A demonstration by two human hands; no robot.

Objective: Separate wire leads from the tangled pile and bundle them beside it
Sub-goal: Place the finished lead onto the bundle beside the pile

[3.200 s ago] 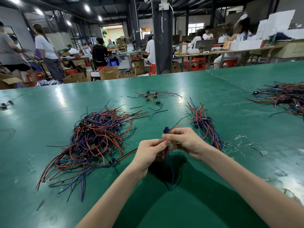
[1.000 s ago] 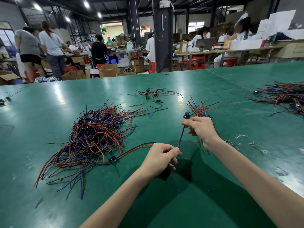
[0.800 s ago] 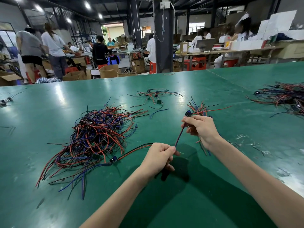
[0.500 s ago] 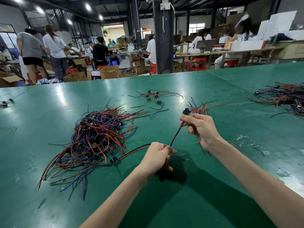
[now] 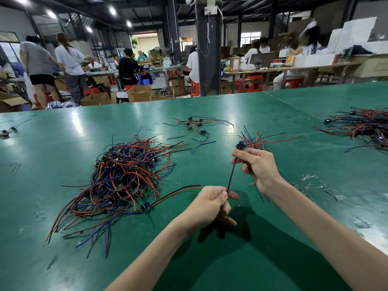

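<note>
- My left hand [image 5: 210, 203] pinches the lower end of one wire lead [image 5: 231, 177] between thumb and forefinger. The other fingers lie looser beneath it.
- My right hand [image 5: 258, 164] is curled tight round the upper end of that lead, just under its dark connector [image 5: 240, 145]. The lead runs taut between my hands, lifted off the green table [image 5: 63, 143].
- The same right fist seems to hold the bundle [image 5: 255, 140] too. Red, black and blue ends fan out of it toward one o'clock, and a few tips show below my wrist.
- The tangled pile [image 5: 126, 177] lies at nine o'clock from my hands, well apart from them and large.
- One loose lead [image 5: 174, 191] lies at the pile's near edge, its red-and-black tail reaching toward my left hand.
- By my reckoning the task is early. Only a small bundle is gathered, this lead is about to join it, and most of the pile is unsorted.
- The bundle has not yet been set down beside the pile.
- A few scattered leads [image 5: 197, 124] lie at twelve o'clock, and another heap [image 5: 363, 124] sits at two o'clock near the table's edge.
- I can read no writing. The wires and connectors show no legible marks, and the cartons and white boxes beyond the table are too blurred to make out.
</note>
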